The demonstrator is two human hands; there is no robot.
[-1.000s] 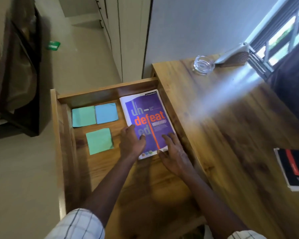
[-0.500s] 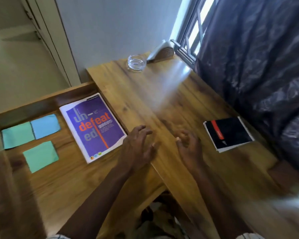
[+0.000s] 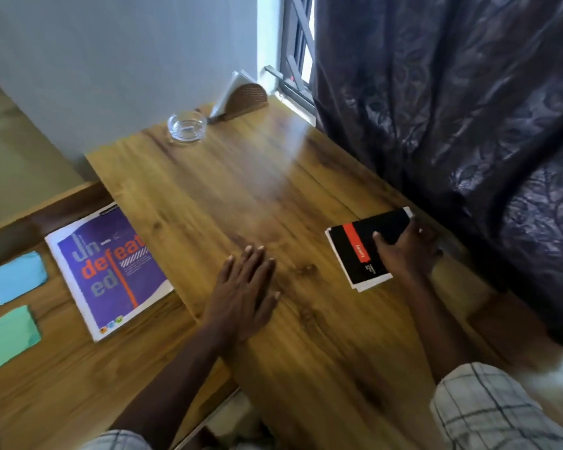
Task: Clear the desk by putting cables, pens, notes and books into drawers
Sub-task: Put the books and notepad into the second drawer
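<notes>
One hand (image 3: 410,251) on book edge (image 3: 361,251)

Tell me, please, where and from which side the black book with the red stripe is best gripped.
Grip the black book along its long window-side edge, coming from the right, where the right hand already lies on it. It lies flat on the desk, so a thumb on the cover and fingers under that edge should lift it.

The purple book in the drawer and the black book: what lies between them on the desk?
In the head view, only the left hand flat on bare wood; nothing else lies between purple book and black book.
</notes>
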